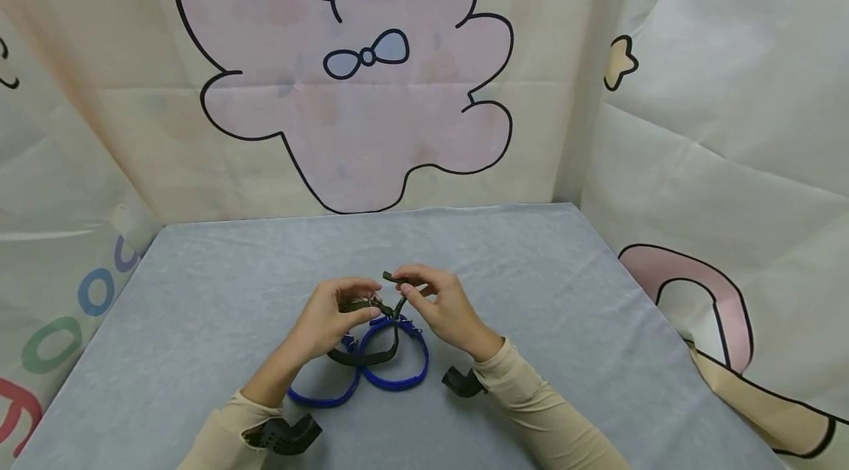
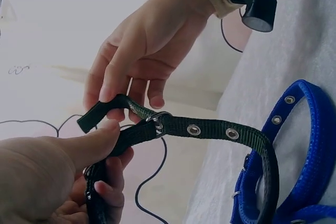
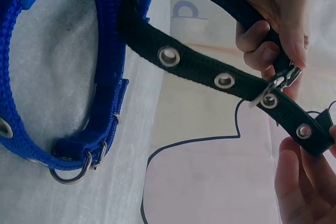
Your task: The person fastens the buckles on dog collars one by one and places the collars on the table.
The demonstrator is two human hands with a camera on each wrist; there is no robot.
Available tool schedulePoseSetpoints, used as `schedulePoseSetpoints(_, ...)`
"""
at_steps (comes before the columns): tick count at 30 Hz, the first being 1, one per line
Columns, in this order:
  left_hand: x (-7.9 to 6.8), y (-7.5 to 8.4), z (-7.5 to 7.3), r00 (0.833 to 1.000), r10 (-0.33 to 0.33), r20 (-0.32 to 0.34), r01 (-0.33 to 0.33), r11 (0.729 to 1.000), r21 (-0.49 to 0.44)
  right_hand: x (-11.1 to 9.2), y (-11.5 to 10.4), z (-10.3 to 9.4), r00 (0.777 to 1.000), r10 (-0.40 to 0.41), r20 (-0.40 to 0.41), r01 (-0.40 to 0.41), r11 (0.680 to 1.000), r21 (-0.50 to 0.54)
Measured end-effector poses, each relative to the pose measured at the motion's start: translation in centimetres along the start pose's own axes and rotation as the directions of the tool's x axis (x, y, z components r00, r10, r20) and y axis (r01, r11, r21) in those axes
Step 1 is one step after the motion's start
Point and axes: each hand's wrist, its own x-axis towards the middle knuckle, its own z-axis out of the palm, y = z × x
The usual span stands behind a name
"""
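A dark green collar (image 1: pixel 361 359) with metal eyelets is held up in a loop between both hands. My left hand (image 1: pixel 328 315) grips it by the metal buckle (image 3: pixel 290 75), thumb pressed on the strap. My right hand (image 1: pixel 441 304) pinches the strap's free end (image 2: pixel 94 115), which sticks out past a metal ring (image 3: pixel 266 92). In the right wrist view two eyelets lie on the free-end side of that ring or at it. Below the hands, two blue collars (image 1: pixel 396 384) lie side by side on the table, both fastened into loops.
A grey cloth covers the table (image 1: pixel 530 271). Pale printed curtains (image 1: pixel 723 124) stand behind and at both sides. A black wrist mount (image 1: pixel 285 435) juts from the left sleeve, and another mount (image 1: pixel 463 381) sits at the right wrist.
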Motion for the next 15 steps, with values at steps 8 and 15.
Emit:
schedulePoseSetpoints(8,0.24,0.19,-0.06,0.998,0.008,-0.069,-0.010,0.999,-0.040,-0.02,-0.08,0.01,0.999,-0.014,0.036,0.015,1.000,-0.026)
schedulePoseSetpoints(15,0.28,0.17,-0.04,0.996,0.026,-0.085,-0.031,0.998,-0.055,0.03,-0.43,0.06,0.996,-0.015,0.091,0.017,1.000,-0.020)
